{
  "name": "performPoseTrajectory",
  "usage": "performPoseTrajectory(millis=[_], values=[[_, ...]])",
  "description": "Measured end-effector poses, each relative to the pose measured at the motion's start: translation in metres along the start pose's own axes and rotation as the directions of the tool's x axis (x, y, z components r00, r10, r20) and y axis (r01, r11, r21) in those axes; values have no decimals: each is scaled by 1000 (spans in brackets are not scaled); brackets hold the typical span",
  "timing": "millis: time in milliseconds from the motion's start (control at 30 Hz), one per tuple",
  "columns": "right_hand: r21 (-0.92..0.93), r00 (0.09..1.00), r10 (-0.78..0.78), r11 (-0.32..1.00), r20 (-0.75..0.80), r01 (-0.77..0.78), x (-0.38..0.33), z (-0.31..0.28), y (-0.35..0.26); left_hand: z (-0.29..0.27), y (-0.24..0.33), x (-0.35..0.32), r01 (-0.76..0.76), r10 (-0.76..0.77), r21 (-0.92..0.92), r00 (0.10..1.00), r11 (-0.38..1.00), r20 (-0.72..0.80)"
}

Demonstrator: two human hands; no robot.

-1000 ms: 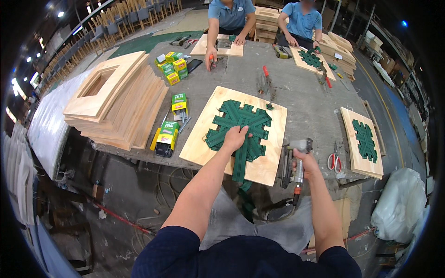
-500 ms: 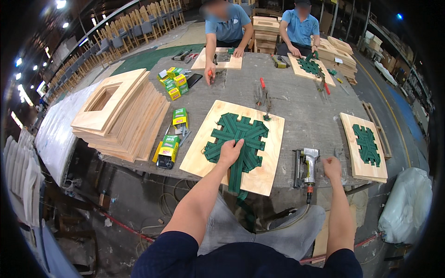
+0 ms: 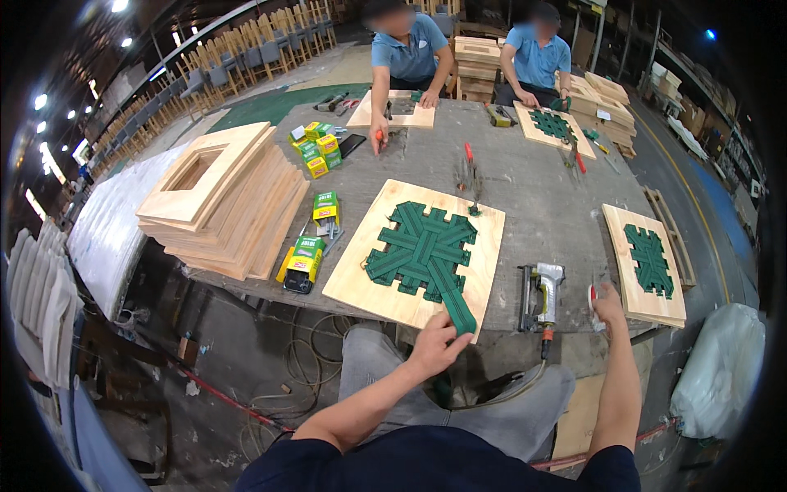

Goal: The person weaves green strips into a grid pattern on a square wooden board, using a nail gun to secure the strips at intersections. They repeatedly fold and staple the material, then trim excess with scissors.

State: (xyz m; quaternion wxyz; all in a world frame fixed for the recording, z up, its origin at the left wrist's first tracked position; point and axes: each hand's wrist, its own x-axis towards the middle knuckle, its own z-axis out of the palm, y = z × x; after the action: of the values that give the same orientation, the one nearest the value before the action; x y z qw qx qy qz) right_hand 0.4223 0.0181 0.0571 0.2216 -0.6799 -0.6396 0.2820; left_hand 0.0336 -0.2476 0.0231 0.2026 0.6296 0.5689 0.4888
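In front of me lies a square wooden panel (image 3: 488, 238), its middle covered by crossed green webbing straps (image 3: 422, 246). My left hand (image 3: 438, 344) is at the panel's near edge, its fingers closed on the loose end of a green webbing strap (image 3: 456, 305) that runs down and right from the weave. Off to the right, my right hand (image 3: 608, 303) is closed round a small hand tool with a red part (image 3: 593, 297); its kind is mostly hidden by the fingers. Between my hands a staple gun (image 3: 544, 293) lies on the table, its hose leading down toward my lap.
Stacked frames with cut-outs (image 3: 221, 213) stand left, near staple boxes (image 3: 305, 261). Another webbed panel (image 3: 648, 250) lies right. Red-handled pliers (image 3: 469, 168) lie beyond my panel. Two people work across the table (image 3: 385, 164), one reaching with a red-handled tool (image 3: 379, 138).
My left hand has moved from the weave's middle to the near edge, pulling the strap end to the right. My right hand has shifted slightly right, and a red part now shows in it.
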Motion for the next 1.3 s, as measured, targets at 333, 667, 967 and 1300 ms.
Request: performPoseTrajectory(millis=[333,667,967,1300], values=[[-255,663,-625,619,413,743,-72,68,-146,-81,-60,92,423,-504,-571,864,704,18],[-169,216,-646,135,732,976,-26,139,-187,-78,-45,125,502,-463,-664,849,554,256],[-55,109,-537,116,837,992,-20,150,-202,-85,-38,119,508,-466,-637,848,579,253],[-36,150,-594,200,791,979,-47,156,-199,-60,-33,114,437,-409,-574,893,693,187]])
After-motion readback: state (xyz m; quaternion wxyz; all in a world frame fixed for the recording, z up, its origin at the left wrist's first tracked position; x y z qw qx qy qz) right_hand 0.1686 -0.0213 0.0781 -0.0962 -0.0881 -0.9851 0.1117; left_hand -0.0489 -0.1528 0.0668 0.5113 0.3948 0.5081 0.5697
